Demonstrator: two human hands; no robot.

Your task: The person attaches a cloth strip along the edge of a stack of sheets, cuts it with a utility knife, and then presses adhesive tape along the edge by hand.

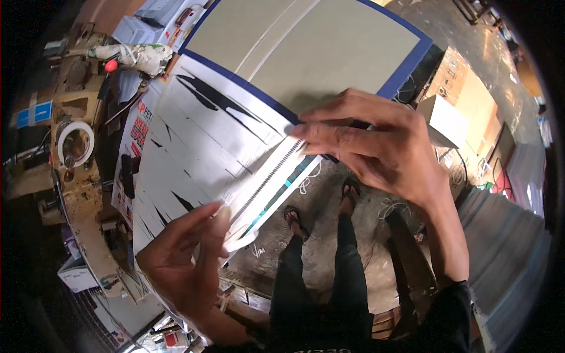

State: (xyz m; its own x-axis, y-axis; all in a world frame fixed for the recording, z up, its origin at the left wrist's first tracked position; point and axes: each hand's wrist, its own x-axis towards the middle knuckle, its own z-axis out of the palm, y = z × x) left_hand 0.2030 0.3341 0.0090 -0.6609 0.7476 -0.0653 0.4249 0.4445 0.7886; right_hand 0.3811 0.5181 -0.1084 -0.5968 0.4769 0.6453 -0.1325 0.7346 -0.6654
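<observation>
Between my two hands runs a long, narrow white strip (259,187) with a dark, coil-like toothed line along it and a teal band near its lower edge. I cannot tell exactly what kind of thing it is. My left hand (191,253) pinches its near end between thumb and fingers. At the far end, my right hand (382,141) grips it, fingers on top. The strip slants over the edge of a table covered with a white sheet with black streaks (194,135). Just beyond lies a grey-beige board cover (341,53) with a blue border and a pale central spine.
On the left stands a worn machine (88,217) with a red-knobbed lever (111,66) and a white tape roll (75,144). Cardboard boxes (465,88) stand to the right, above a tall stack of sheets (500,241). Loose string (394,209) lies on the floor (318,247).
</observation>
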